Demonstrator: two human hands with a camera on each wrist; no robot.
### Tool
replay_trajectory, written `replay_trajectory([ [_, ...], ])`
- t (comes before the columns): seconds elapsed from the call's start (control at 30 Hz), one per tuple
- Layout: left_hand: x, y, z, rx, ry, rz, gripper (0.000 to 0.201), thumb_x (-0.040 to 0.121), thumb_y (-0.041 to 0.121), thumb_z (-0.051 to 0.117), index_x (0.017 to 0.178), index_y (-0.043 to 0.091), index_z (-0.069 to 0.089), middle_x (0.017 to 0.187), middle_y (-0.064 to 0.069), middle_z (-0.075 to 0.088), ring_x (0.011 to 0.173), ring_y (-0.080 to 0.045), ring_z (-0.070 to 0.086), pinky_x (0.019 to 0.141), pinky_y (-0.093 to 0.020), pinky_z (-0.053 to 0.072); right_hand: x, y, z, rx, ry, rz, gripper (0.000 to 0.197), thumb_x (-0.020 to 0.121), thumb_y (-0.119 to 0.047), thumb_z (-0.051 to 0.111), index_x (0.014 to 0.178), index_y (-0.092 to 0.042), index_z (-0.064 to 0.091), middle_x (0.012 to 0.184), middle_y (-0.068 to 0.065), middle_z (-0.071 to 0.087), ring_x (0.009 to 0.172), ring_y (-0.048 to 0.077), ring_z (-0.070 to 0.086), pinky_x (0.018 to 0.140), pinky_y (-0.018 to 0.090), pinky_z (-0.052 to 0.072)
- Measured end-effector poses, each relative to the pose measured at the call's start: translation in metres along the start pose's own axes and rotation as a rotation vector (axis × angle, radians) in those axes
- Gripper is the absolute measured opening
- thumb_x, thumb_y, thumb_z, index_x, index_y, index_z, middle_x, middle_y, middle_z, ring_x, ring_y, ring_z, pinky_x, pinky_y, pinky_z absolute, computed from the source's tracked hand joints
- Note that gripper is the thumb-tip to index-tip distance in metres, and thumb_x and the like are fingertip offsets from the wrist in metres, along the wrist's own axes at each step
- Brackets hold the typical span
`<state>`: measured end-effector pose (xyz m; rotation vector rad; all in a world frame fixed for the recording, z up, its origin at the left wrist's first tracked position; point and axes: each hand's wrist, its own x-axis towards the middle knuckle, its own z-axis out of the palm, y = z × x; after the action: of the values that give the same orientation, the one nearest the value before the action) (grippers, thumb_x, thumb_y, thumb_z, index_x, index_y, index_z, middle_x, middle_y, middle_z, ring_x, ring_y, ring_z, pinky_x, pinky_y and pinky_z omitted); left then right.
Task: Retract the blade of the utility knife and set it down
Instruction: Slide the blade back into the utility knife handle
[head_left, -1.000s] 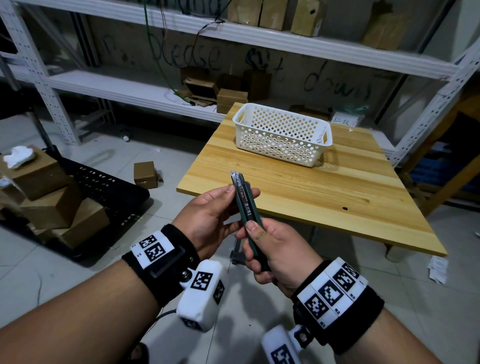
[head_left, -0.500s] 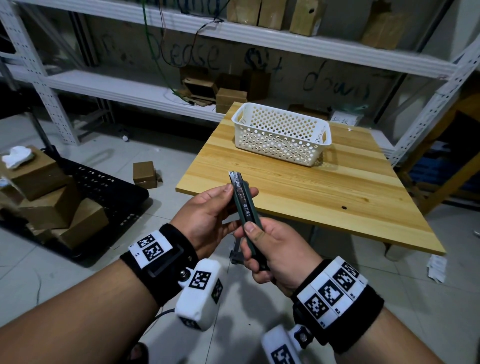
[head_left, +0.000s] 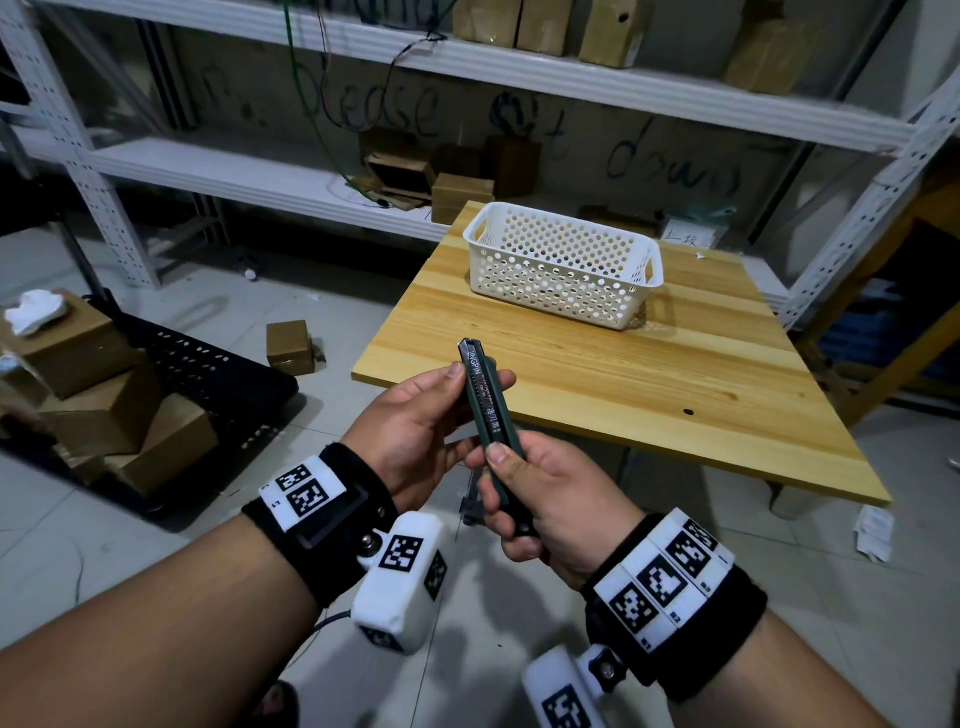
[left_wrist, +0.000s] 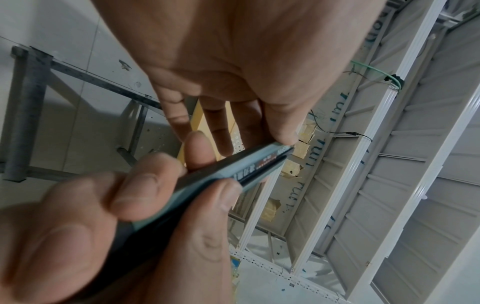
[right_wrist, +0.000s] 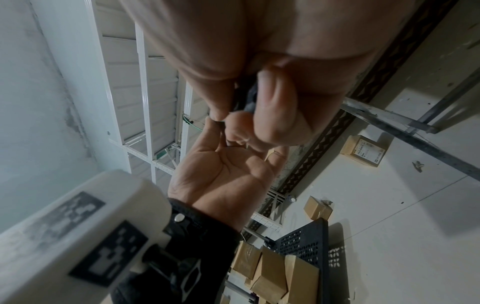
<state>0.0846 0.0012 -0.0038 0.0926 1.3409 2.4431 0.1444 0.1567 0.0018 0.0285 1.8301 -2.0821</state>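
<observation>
Storeroom w/ pale tiled floor, both hands up in front of the body, short of the table (head_left: 649, 415) edge. Right hand (head_left: 550, 499) wraps the knife (head_left: 488, 410) at its lower half, fingers curled round the body, thumb laid flat on the top face. Left hand (head_left: 415, 431) steadies the upper end: thumb tip on one side, a fingertip on the other, a light pinch; remaining fingers loosely bent behind, palm open in the right wrist view. Knife is in the air, tip pointing away and up, over the near table edge.

Looks: slim dark green bar, black strip w/ print down the middle, squared front end. No blade shows past the tip, so prob. retracted already; slider hidden under the thumb, can't confirm.

Handling, my guess: light, rigid, smooth sides, a bit slippery. Best held round the mid-body, fingers off the front slot. One hand should do to lay it flat.

Further out: wood table, white perforated basket (head_left: 566, 270) on its far part. Cardboard boxes (head_left: 104, 405) on the floor at left, metal shelving (head_left: 260, 176) behind.
</observation>
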Motion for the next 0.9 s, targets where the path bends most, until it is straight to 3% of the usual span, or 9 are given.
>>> replay_trajectory([
  [0.07,0.0,0.0,0.0,0.003,0.001,0.001,0.031,0.105,0.027,0.05,0.123,0.01,0.069,0.122,-0.009,0.078,0.086,-0.014,0.076,0.071,-0.034,0.054,0.0,0.0,0.0,0.002,-0.002,-0.001,0.022,0.106,-0.021,0.045,0.11,-0.003,0.057,0.067,0.005,0.054,0.048,0.014,0.044,0.037,0.02,0.028],
  [0.27,0.0,0.002,0.0,-0.009,0.011,0.022,0.029,0.107,0.022,0.048,0.117,0.007,0.071,0.119,-0.012,0.079,0.081,-0.016,0.076,0.058,-0.028,0.056,0.001,-0.002,-0.002,0.034,0.013,-0.003,0.021,0.105,-0.021,0.048,0.107,-0.004,0.06,0.068,0.008,0.056,0.047,0.015,0.047,0.036,0.02,0.029],
  [0.33,0.0,0.003,0.0,0.001,0.012,0.041,0.028,0.107,0.022,0.048,0.113,0.009,0.072,0.118,-0.009,0.079,0.085,-0.016,0.077,0.065,-0.03,0.059,0.001,-0.004,-0.004,0.03,0.043,-0.013,0.022,0.103,-0.022,0.054,0.105,-0.002,0.062,0.069,0.011,0.06,0.046,0.017,0.051,0.035,0.02,0.03],
  [0.47,0.001,0.002,-0.004,0.038,0.022,0.07,0.025,0.106,0.024,0.05,0.111,0.015,0.073,0.124,-0.006,0.078,0.099,-0.014,0.076,0.095,-0.044,0.051,0.001,-0.008,-0.012,-0.038,0.092,0.005,0.034,0.098,-0.034,0.061,0.102,0.0,0.064,0.068,0.013,0.066,0.042,0.02,0.055,0.033,0.019,0.03],
  [0.63,0.002,0.003,-0.005,0.036,0.04,0.067,0.024,0.105,0.026,0.052,0.114,0.016,0.072,0.126,-0.005,0.077,0.103,-0.014,0.076,0.103,-0.048,0.045,0.001,-0.006,-0.012,-0.082,0.092,0.044,0.042,0.099,-0.046,0.054,0.097,-0.006,0.066,0.062,0.006,0.056,0.039,0.014,0.041,0.036,0.017,0.027],
  [0.9,0.002,0.002,-0.007,0.047,0.05,0.038,0.026,0.106,0.028,0.051,0.116,0.016,0.071,0.127,-0.005,0.077,0.106,-0.016,0.074,0.105,-0.048,0.045,0.001,-0.005,-0.008,-0.045,0.049,0.052,0.036,0.103,-0.038,0.05,0.096,-0.005,0.062,0.06,0.003,0.05,0.039,0.01,0.037,0.036,0.017,0.026],
])
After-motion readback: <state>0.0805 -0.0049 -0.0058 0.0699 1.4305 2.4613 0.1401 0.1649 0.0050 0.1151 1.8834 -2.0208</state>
